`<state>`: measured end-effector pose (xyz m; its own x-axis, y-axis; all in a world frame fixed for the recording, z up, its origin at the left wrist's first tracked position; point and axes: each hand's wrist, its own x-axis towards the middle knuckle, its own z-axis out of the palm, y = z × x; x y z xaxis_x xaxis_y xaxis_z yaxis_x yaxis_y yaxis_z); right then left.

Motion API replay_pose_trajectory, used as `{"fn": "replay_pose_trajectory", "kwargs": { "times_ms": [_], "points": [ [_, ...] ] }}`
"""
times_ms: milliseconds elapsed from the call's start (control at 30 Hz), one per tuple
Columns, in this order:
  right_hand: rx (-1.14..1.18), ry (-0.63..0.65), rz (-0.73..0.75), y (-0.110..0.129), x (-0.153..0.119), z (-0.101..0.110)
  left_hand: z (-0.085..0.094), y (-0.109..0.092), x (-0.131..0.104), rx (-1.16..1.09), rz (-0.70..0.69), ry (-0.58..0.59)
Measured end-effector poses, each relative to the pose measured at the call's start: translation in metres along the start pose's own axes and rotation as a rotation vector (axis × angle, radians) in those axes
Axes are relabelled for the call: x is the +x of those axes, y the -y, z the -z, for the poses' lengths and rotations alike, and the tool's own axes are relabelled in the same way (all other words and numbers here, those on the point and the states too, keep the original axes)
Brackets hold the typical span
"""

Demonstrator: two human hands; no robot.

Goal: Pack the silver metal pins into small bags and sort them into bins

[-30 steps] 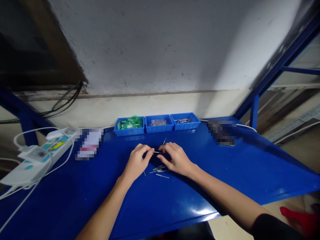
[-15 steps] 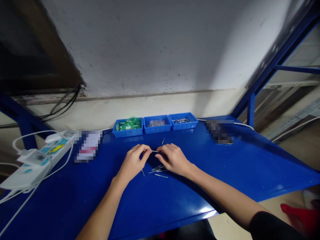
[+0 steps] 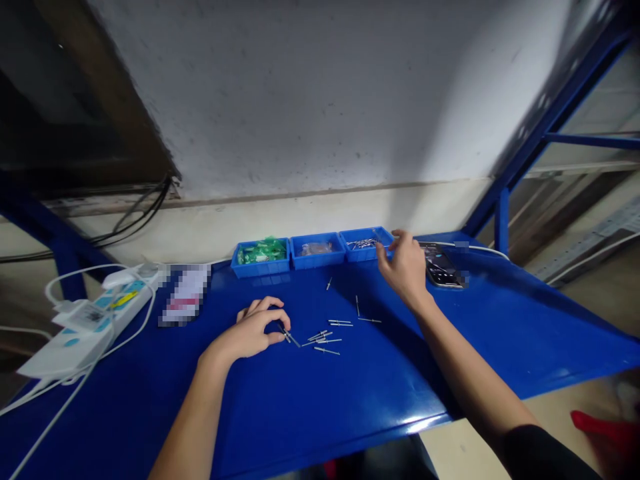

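Observation:
My left hand (image 3: 253, 330) is low over the blue table, thumb and forefinger parted. Right at those fingertips lie a couple of blind rivets (image 3: 294, 340), thin silvery pins with a thicker sleeve. To their right, several more blind rivets (image 3: 327, 341) are scattered loosely on the table. My right hand (image 3: 406, 267) is raised beside the right-hand blue bin (image 3: 367, 253), fingers apart and nothing visible in them. That bin contains a heap of shiny metal pins (image 3: 364, 243).
A middle blue bin (image 3: 320, 260) holds small clear-looking pieces; the left blue bin (image 3: 263, 269) holds green plastic packing. A phone (image 3: 444, 268) lies right of my right hand. At left are a blurred-out packet (image 3: 185, 293) and a white power strip (image 3: 65, 350) with cables.
My hands have moved apart from the rivet they held between them. The right hand went up and right to the right-hand bin; the left came down and left to the table.

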<state>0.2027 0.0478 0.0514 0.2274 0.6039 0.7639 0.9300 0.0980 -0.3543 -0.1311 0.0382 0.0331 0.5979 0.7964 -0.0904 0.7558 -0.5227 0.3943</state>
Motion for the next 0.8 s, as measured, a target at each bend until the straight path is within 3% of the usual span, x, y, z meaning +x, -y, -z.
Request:
{"fn": "replay_pose_trajectory", "kwargs": {
  "times_ms": [67, 167, 367, 533, 800],
  "points": [
    [-0.048, 0.115, -0.041, 0.001, -0.009, -0.008, -0.005, -0.002, 0.005, 0.001, -0.023, -0.028],
    [0.025, 0.286, 0.016, 0.020, -0.031, -0.015, -0.013, -0.010, 0.016, -0.016, -0.017, -0.086],
    [0.284, 0.588, 0.397, 0.066, -0.063, -0.018, -0.029, -0.031, 0.033, -0.081, -0.040, -0.288],
    [0.288, 0.574, 0.493, 0.067, -0.067, -0.021, -0.030, -0.031, 0.034, -0.117, -0.050, -0.405],
    [0.276, 0.529, 0.563, 0.064, -0.067, -0.023, -0.028, -0.032, 0.030, -0.203, -0.055, -0.402]
  ]
}}
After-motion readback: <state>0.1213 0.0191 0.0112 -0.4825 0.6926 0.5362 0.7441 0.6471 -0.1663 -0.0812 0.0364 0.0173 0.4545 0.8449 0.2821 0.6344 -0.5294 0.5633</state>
